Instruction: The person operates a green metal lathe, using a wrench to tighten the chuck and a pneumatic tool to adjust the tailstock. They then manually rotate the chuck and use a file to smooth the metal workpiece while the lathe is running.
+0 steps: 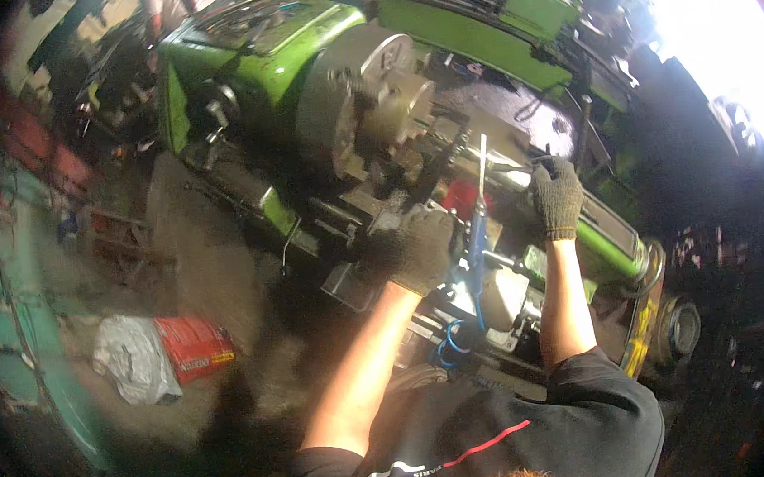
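Note:
A green metal lathe (311, 49) with a large grey chuck (360, 95) fills the middle of the head view. My left hand (424, 246), in a dark knitted glove, is closed over the carriage just below the chuck. What its fingers hold is hidden. Farther right, my gloved right hand (559, 200) is closed beside the bright rod-like part (511, 175) in line with the chuck; a dark piece shows at its fingertips, too unclear to name. Between the hands stands a blue air blow gun (477, 241) with a thin pale nozzle pointing up, its blue coiled hose (450, 346) below.
A red thing (462, 197) lies behind the blow gun. On the floor at left is a white and red sack (170, 355). A green panel (37, 296) curves along the left edge. Strong light (719, 45) glares at upper right. Part of another person (175, 2) shows at the top left.

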Demonstrator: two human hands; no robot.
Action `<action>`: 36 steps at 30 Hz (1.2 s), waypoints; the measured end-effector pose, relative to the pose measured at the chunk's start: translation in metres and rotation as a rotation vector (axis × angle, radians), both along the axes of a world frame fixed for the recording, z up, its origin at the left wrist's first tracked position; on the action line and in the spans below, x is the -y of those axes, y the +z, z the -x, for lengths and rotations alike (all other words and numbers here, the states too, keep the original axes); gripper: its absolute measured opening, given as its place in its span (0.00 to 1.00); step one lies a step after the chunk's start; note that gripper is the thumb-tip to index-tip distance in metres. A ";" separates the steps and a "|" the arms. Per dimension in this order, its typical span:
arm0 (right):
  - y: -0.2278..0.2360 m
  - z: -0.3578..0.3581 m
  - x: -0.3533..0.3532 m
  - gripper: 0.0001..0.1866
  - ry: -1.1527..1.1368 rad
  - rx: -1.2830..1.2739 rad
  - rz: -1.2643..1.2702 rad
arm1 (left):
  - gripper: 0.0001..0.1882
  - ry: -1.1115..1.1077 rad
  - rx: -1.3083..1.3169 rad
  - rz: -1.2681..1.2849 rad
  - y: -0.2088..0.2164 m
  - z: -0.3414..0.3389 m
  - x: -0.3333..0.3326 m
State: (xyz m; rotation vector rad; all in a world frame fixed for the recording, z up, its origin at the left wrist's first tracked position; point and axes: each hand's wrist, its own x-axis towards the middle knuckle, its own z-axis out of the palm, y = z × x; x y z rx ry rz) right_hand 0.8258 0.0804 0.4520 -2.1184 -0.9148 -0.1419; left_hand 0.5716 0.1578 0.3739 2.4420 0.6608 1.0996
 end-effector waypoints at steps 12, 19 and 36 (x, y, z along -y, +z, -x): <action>-0.028 -0.006 0.070 0.22 -0.293 -0.172 0.302 | 0.09 -0.186 -0.083 -0.155 -0.011 0.003 -0.028; -0.001 -0.202 0.255 0.32 -0.881 0.173 0.391 | 0.09 -0.212 -0.221 0.010 -0.006 -0.012 -0.028; -0.057 -0.257 0.308 0.25 -0.707 0.255 0.531 | 0.12 -0.086 -0.253 0.017 -0.017 -0.010 -0.023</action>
